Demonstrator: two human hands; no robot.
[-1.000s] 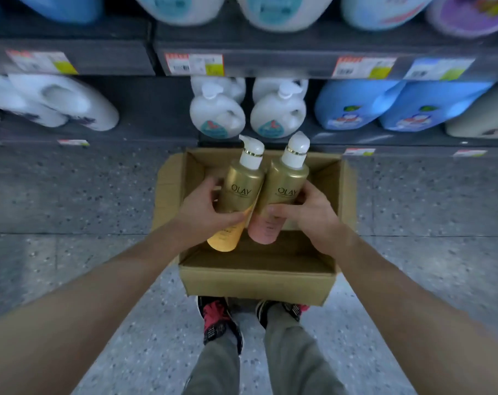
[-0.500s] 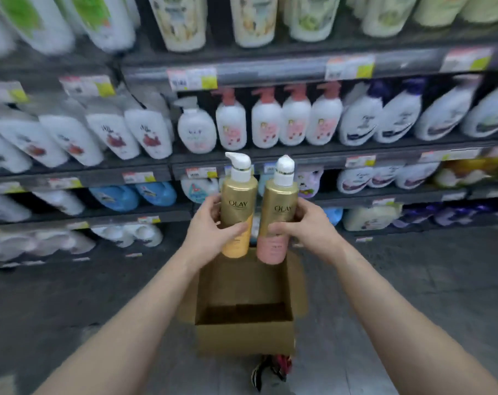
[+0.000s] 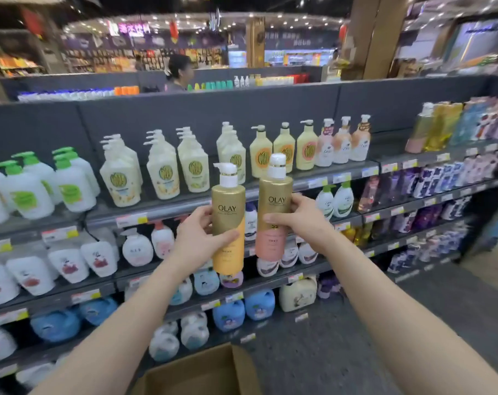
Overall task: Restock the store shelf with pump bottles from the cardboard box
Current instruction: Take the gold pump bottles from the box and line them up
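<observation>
My left hand (image 3: pixel 198 238) grips a gold pump bottle with a yellow base (image 3: pixel 228 212), held upright. Beside it, my right hand (image 3: pixel 299 220) grips a gold pump bottle with a pink base (image 3: pixel 274 203), also upright and slightly higher. Both bottles carry white pumps and hang in front of the store shelf (image 3: pixel 168 209), around the level of its top tier edge. The open cardboard box (image 3: pixel 202 372) sits on the floor below, at the bottom edge of view; its inside is only partly visible.
The top shelf holds rows of cream and white pump bottles (image 3: pixel 162 169), with a gap right of the peach bottles (image 3: pixel 390 146) and similar gold bottles (image 3: pixel 433 129) further right. Lower tiers are packed with refill pouches and jugs. A person (image 3: pixel 179 72) stands behind the shelving.
Both hands have lifted the two bottles from over the box up to top-shelf height. My view has risen from the floor to the upper shelves, and the box has dropped to the bottom edge.
</observation>
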